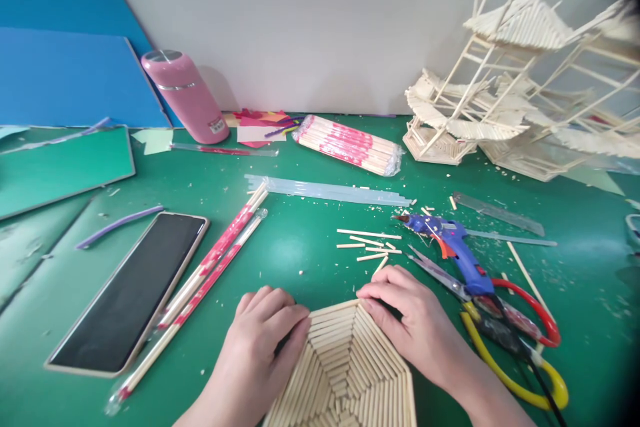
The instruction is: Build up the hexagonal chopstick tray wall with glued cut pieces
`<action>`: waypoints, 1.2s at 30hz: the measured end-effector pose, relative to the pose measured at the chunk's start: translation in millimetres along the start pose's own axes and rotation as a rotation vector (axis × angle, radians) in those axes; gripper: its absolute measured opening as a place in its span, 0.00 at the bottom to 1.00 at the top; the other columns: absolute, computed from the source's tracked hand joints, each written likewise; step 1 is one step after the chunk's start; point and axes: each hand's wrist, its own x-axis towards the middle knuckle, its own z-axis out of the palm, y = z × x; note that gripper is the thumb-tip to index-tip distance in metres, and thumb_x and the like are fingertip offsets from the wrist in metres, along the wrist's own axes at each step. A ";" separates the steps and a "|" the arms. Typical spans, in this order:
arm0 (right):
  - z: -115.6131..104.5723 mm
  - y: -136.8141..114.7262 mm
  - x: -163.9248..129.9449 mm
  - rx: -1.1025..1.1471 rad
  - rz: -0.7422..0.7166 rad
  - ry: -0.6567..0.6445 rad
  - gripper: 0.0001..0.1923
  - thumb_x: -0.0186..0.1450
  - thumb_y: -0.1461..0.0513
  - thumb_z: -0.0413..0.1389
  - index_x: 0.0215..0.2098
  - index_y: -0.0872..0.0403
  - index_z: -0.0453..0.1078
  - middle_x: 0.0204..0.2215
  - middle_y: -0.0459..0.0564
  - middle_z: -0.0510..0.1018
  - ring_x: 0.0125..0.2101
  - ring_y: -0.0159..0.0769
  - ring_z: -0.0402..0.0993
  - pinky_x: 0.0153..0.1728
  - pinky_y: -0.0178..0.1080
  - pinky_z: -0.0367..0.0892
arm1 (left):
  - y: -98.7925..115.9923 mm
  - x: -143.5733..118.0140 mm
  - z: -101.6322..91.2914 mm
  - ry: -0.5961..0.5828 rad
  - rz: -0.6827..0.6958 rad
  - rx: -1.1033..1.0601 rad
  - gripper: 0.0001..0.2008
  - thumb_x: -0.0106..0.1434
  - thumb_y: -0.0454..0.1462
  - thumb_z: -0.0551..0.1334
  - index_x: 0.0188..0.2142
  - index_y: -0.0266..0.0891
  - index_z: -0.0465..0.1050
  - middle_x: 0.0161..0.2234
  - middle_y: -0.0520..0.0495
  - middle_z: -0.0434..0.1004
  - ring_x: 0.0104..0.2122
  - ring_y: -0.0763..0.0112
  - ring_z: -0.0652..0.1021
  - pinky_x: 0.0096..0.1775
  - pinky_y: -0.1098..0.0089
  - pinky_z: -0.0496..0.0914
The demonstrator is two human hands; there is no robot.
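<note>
Hands press a hexagonal stick panel [345, 367] flat on the green mat [300, 253]: left hand [263, 340] and right hand [405, 313] curl over its edges; uneven pressure could pop glued sticks loose.

Only one view is given, taken from a camera worn on the head. The scene is seen from above and behind the left hand [263, 340] and right hand [407, 320], looking forward and steeply down onto the green surface [300, 247]. The hands are caught close at the lower edge, cut off at the forearms. Farther off, the white wall [310, 20] closes the view. The corners are bent and darkened by a wide lens.
</note>
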 end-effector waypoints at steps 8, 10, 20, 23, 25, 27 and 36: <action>0.0 -4.4 0.4 -0.037 -0.001 -0.003 0.09 0.64 0.66 0.48 0.34 0.52 0.71 0.29 0.47 0.71 0.33 0.33 0.68 0.33 0.38 0.66 | -1.0 -1.5 0.9 -0.012 0.006 0.007 0.08 0.62 0.33 0.52 0.31 0.40 0.69 0.27 0.49 0.69 0.28 0.69 0.69 0.31 0.67 0.60; 0.5 -4.3 0.5 -0.049 -0.006 -0.011 0.09 0.64 0.66 0.48 0.34 0.52 0.70 0.29 0.47 0.71 0.33 0.33 0.68 0.34 0.38 0.66 | -0.8 -1.8 1.1 -0.014 0.006 0.002 0.07 0.63 0.33 0.52 0.32 0.41 0.68 0.27 0.49 0.69 0.28 0.68 0.69 0.31 0.67 0.60; -24.3 27.1 8.7 -0.436 -0.024 0.264 0.09 0.64 0.63 0.49 0.38 0.55 0.71 0.33 0.51 0.73 0.34 0.37 0.68 0.37 0.40 0.64 | 1.4 -1.1 0.9 -0.013 -0.013 -0.024 0.08 0.63 0.33 0.51 0.31 0.40 0.67 0.27 0.49 0.69 0.28 0.68 0.69 0.32 0.67 0.60; -29.7 33.4 15.0 -0.523 -0.054 0.222 0.09 0.63 0.64 0.50 0.36 0.54 0.72 0.32 0.51 0.74 0.34 0.38 0.68 0.36 0.41 0.64 | 2.0 -0.7 2.2 0.022 -0.047 -0.036 0.08 0.63 0.34 0.51 0.30 0.40 0.67 0.26 0.49 0.69 0.28 0.68 0.69 0.32 0.67 0.60; -30.4 33.8 19.0 -0.564 -0.076 0.191 0.09 0.64 0.65 0.49 0.37 0.54 0.72 0.33 0.50 0.75 0.34 0.39 0.68 0.37 0.42 0.63 | 1.0 0.5 1.9 0.068 -0.072 -0.049 0.08 0.63 0.35 0.51 0.30 0.40 0.67 0.26 0.49 0.69 0.28 0.68 0.69 0.32 0.67 0.61; -30.1 32.3 22.1 -0.595 -0.098 0.159 0.10 0.64 0.66 0.49 0.39 0.54 0.71 0.35 0.50 0.76 0.36 0.39 0.68 0.37 0.42 0.63 | -1.6 2.2 0.2 0.114 -0.093 -0.041 0.09 0.63 0.35 0.51 0.30 0.40 0.67 0.26 0.49 0.69 0.28 0.68 0.70 0.32 0.67 0.62; -28.0 28.8 20.7 -0.694 -0.112 0.048 0.11 0.64 0.66 0.46 0.37 0.55 0.70 0.32 0.51 0.76 0.34 0.39 0.68 0.35 0.41 0.63 | -10.8 5.6 -4.7 0.141 -0.112 0.073 0.09 0.63 0.37 0.52 0.32 0.39 0.69 0.27 0.48 0.70 0.28 0.67 0.69 0.31 0.67 0.62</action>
